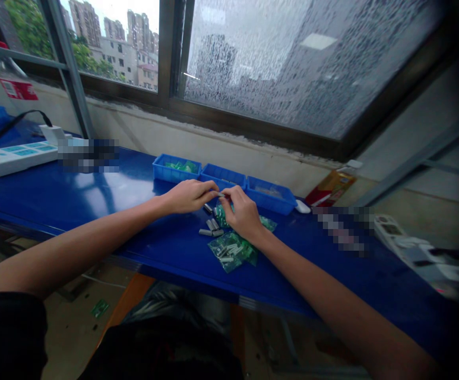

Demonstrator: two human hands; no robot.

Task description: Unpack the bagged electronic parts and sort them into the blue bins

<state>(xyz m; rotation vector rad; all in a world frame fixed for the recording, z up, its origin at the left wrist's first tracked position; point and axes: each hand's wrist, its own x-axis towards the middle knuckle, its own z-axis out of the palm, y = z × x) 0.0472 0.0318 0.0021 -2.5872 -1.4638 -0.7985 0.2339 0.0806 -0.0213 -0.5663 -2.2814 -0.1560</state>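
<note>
My left hand (190, 195) and my right hand (243, 211) meet over the blue table (95, 195), fingers pinched together on a small grey metal piece (221, 195) held between them. Just below the fingers lie several loose grey cylindrical pieces (211, 227) on the table. Under my right wrist rests a clear bag of green and grey parts (232, 252), with another such bag (267, 224) partly hidden behind the hand.
Three blue plastic bins (176, 170) (223, 174) (271, 194) line the wall behind my hands; the left one holds green parts. A white power strip (11, 157) lies at far left, white devices (419, 248) at right, and a yellow-red box (332, 186) by the wall.
</note>
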